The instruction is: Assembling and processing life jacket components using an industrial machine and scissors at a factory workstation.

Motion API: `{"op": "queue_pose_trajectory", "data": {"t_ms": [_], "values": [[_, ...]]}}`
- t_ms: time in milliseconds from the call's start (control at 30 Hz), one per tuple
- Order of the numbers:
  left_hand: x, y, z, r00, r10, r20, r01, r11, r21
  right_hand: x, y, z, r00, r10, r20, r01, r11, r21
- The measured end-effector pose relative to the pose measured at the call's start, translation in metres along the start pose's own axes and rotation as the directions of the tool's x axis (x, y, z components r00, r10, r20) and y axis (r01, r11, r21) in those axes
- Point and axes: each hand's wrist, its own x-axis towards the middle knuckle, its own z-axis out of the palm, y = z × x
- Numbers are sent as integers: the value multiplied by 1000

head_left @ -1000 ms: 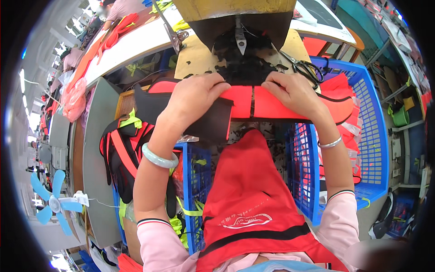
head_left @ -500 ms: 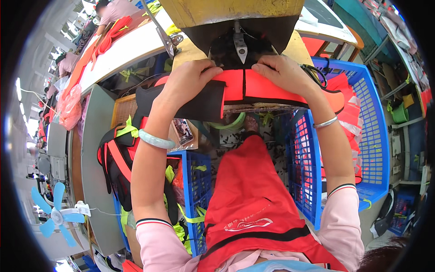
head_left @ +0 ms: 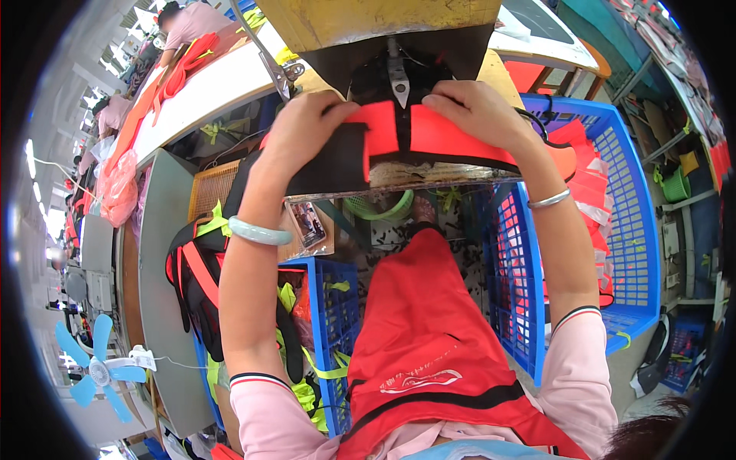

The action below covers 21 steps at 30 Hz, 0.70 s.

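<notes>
A bright coral-red fabric piece with black backing (head_left: 458,136) is stretched between my hands, under the pointed metal tip of the machine (head_left: 399,86). A dark gap divides its red face below the tip. My left hand (head_left: 310,132) is closed on the left part, thumb at the top edge, with a black flap (head_left: 333,162) hanging beneath it. My right hand (head_left: 479,115) pinches the top edge of the right part, thumb over the red face. The fingers of both hands are partly hidden behind the cloth.
At the right stands a blue plastic basket (head_left: 652,230) with red and silver pieces. Another blue basket (head_left: 331,295) on the left holds black, red and yellow-green pieces. A phone (head_left: 307,224) lies by my left forearm. People work at a long white table (head_left: 218,96).
The dark gap between the red parts has widened. Both hands have shifted slightly up and left with the fabric piece.
</notes>
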Motion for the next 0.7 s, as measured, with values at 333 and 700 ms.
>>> {"op": "queue_pose_trajectory", "data": {"t_ms": [333,700], "values": [[-112,48,-46,990,-131,-48,132,991,9,-210,89,-51,921,388,45,-350,871,-345],[-192,155,29,998,-4,-70,-27,899,-437,-255,-111,102,928,200,-314,117,644,756]]}}
